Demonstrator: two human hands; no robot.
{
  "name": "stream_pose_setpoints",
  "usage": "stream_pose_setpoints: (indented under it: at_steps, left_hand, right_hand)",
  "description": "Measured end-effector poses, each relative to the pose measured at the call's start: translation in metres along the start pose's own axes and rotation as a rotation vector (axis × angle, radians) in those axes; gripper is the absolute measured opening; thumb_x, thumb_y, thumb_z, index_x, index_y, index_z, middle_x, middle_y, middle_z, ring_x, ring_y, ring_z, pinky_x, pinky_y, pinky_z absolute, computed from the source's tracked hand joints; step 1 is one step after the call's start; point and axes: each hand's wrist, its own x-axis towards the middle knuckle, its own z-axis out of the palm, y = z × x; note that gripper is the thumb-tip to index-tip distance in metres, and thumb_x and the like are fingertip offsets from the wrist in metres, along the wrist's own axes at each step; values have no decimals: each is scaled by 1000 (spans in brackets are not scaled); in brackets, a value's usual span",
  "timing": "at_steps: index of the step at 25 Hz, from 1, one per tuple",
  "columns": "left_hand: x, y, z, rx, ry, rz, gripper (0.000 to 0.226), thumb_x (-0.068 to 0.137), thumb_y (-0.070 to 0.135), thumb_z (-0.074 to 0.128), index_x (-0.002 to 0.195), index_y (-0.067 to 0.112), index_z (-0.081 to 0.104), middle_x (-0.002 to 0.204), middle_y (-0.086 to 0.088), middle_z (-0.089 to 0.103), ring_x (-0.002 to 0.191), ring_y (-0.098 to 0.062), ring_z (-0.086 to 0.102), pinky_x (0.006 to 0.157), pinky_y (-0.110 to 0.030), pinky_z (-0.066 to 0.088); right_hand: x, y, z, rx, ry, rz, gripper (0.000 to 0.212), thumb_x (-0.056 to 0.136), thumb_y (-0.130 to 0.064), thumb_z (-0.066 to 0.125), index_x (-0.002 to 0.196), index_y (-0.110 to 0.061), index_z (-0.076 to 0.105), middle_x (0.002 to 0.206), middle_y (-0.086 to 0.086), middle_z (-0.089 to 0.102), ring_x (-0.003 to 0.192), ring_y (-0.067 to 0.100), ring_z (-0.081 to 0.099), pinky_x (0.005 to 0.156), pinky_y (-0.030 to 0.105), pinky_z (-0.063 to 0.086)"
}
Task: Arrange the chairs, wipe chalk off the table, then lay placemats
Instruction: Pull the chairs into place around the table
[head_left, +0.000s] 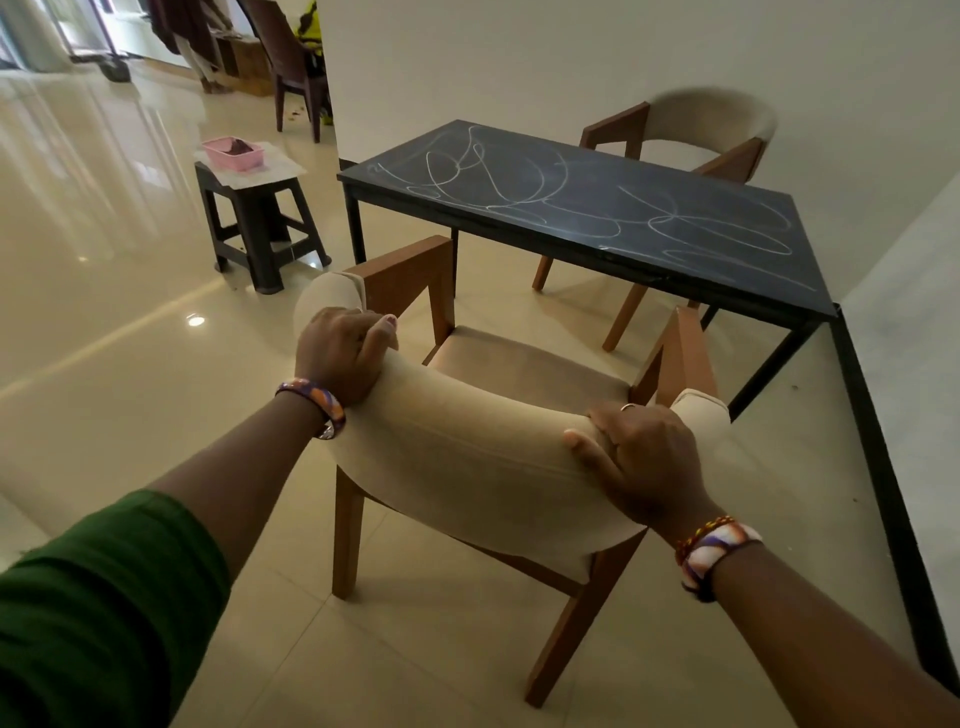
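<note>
Left hand (343, 353) clamped on near chair (467, 457) backrest, frame centre | right hand (644, 457) clamped on same backrest | chalk-scribbled counter (587, 208) upper centre-right | second chair (701, 135) behind counter, upper right

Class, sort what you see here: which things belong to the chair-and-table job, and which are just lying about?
Part of the job:
near chair, gripped by left hand and right hand
far chair
table with chalk scribbles

Just lying about:
stool
pink tray on the stool
dark chair in the next room
</note>
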Motion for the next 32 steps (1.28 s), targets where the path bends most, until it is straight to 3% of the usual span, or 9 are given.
stream_pose_setpoints:
  at_steps: [4, 8, 13, 20, 26, 32]
  left_hand:
    - [-33, 23, 24, -33, 193, -89, 52, 86, 42, 30, 74, 10, 69, 77, 3, 61, 82, -14, 50, 87, -33, 30]
    - [-32, 29, 32, -61, 276, -84, 50, 87, 39, 33, 69, 10, 70, 74, 7, 59, 81, -10, 47, 91, -35, 30]
    - [-11, 23, 43, -42, 233, -107, 54, 86, 42, 30, 70, 10, 71, 78, -6, 69, 81, -9, 47, 96, -40, 32]
    - [17, 9, 46, -37, 222, -153, 57, 84, 42, 27, 71, 9, 71, 80, -9, 69, 81, -9, 45, 95, -29, 26]
    - [29, 6, 50, -72, 206, -157, 56, 85, 41, 27, 69, 8, 70, 78, -8, 68, 80, -9, 45, 96, -39, 33]
    - [45, 10, 65, -52, 186, -139, 54, 86, 38, 29, 70, 8, 71, 77, -9, 68, 78, -9, 44, 96, -45, 38]
  right_hand:
    - [0, 10, 7, -6, 79, -25, 76, 95, -57, 14, 71, -8, 66, 54, 7, 59, 44, 22, 54, 48, 24, 42]
    - [4, 13, 11, 4, 143, -56, 74, 96, -54, 15, 64, -8, 63, 49, 7, 55, 40, 22, 48, 45, 24, 39]
    - [19, 19, 18, -2, 127, 7, 74, 95, -55, 13, 62, -8, 60, 49, 7, 55, 40, 24, 49, 44, 26, 41]
    - [41, 18, 36, -24, 145, 33, 65, 94, -49, 22, 62, -7, 60, 47, 8, 54, 38, 23, 47, 45, 24, 39]
    - [50, 25, 43, -26, 141, 36, 52, 89, -40, 32, 62, -5, 60, 47, 9, 54, 37, 23, 47, 46, 24, 40]
    - [63, 47, 48, -17, 120, 62, 53, 89, -39, 31, 65, -4, 62, 49, 10, 56, 39, 24, 49, 48, 22, 38]
